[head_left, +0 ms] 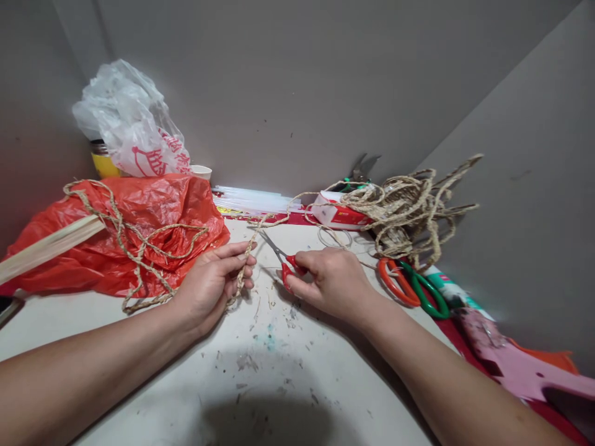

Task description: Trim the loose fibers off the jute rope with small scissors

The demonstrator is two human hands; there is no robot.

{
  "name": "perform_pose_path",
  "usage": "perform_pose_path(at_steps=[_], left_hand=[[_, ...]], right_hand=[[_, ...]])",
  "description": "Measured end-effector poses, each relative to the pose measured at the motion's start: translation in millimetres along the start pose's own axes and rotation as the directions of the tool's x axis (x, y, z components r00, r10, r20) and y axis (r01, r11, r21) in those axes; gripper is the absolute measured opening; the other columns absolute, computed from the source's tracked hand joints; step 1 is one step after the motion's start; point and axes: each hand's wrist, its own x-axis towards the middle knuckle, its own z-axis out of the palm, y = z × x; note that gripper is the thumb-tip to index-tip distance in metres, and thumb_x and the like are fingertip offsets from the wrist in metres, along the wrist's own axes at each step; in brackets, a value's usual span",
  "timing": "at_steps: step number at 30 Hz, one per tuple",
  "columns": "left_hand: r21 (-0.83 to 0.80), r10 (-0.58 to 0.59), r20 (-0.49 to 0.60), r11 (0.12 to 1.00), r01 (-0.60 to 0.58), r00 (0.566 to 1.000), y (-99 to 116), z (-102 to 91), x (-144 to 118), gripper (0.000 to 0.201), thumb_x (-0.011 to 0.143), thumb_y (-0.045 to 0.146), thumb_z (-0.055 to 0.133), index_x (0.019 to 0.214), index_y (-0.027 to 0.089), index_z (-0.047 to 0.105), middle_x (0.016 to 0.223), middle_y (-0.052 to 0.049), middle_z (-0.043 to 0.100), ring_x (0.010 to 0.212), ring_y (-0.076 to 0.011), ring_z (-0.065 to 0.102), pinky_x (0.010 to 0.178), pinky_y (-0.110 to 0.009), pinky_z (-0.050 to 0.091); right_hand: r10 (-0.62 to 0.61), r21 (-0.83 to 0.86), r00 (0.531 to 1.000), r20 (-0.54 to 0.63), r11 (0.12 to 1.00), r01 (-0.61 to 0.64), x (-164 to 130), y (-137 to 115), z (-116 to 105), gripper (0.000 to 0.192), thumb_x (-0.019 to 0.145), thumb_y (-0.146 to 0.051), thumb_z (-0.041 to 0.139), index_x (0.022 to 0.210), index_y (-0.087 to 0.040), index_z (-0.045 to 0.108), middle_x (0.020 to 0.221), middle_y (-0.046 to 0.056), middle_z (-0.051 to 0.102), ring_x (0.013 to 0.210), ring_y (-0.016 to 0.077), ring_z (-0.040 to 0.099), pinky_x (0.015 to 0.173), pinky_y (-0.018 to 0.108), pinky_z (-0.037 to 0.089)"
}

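My left hand [211, 282] pinches a length of braided straw rope [245, 260] near the middle of the white table [279, 371]. The rope runs from a loose tangle on the red plastic bag [139, 229] through my fingers and on to a big heap of rope [409, 210] at the back right. My right hand [328, 279] grips small red-handled scissors [283, 260], whose open blades point up-left at the rope just above my left fingers.
A white plastic bag [134, 124] over a yellow jar stands at the back left. Glue sticks [255, 198] lie by the wall. Orange and green scissors [411, 285] and a pink tool [520, 365] lie at the right. A wooden strip [46, 248] crosses the left edge.
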Motion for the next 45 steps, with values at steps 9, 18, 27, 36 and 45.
perform_pose_path(at_steps=[9,18,27,36,45], left_hand=[[-0.021,-0.038,0.072,0.999,0.040,0.997,-1,-0.8,-1,0.023,0.074,0.000,0.051,0.093,0.010,0.058,0.071,-0.004,0.056,0.053,-0.0072,0.050,0.050,-0.018,0.044],[-0.005,-0.022,0.091,1.000,0.023,0.996,-1,0.0,-1,0.022,0.074,0.001,0.053,0.093,0.010,0.061,0.069,-0.003,0.057,0.054,-0.0069,0.051,0.049,-0.017,0.042],[0.299,0.063,0.187,0.947,-0.118,0.980,-10,2.7,-9,0.024,0.071,0.018,0.068,0.094,0.013,0.060,0.075,-0.006,0.068,0.056,-0.0090,0.055,0.056,-0.022,0.042],[0.419,0.117,0.182,0.889,-0.185,0.976,-14,1.0,-10,0.016,0.070,0.023,0.070,0.081,0.014,0.062,0.069,-0.003,0.064,0.060,-0.0096,0.055,0.059,-0.021,0.042],[0.353,-0.114,0.237,0.935,0.024,0.965,-11,7.7,-18,0.016,0.079,0.030,0.058,0.083,0.015,0.059,0.041,0.006,0.044,0.034,-0.0037,0.022,0.037,-0.019,0.014]], right_hand=[[-0.101,-0.143,0.995,0.027,0.984,0.104,-2,-6,-3,0.027,0.077,-0.039,0.050,0.064,-0.017,0.059,0.054,0.002,0.058,0.051,0.0134,0.046,0.057,0.028,0.025],[0.034,0.189,0.998,-0.045,0.982,-0.025,-1,-3,0,0.028,0.079,-0.030,0.049,0.054,-0.018,0.050,0.049,-0.003,0.045,0.048,0.0094,0.035,0.052,0.026,0.022],[0.299,0.934,0.906,0.301,0.100,-0.343,-1,-31,6,0.033,0.071,-0.044,0.066,0.058,-0.016,0.055,0.046,-0.005,0.045,0.042,0.0071,0.032,0.043,0.023,0.023],[0.455,0.964,0.855,0.251,-0.035,-0.264,2,-30,1,0.028,0.065,-0.039,0.072,0.056,-0.016,0.057,0.042,-0.006,0.044,0.038,0.0056,0.033,0.039,0.021,0.022],[0.479,0.986,0.864,0.156,-0.024,-0.165,3,-22,6,0.024,0.067,-0.034,0.072,0.057,-0.016,0.059,0.045,-0.005,0.047,0.040,0.0059,0.036,0.041,0.022,0.023]])
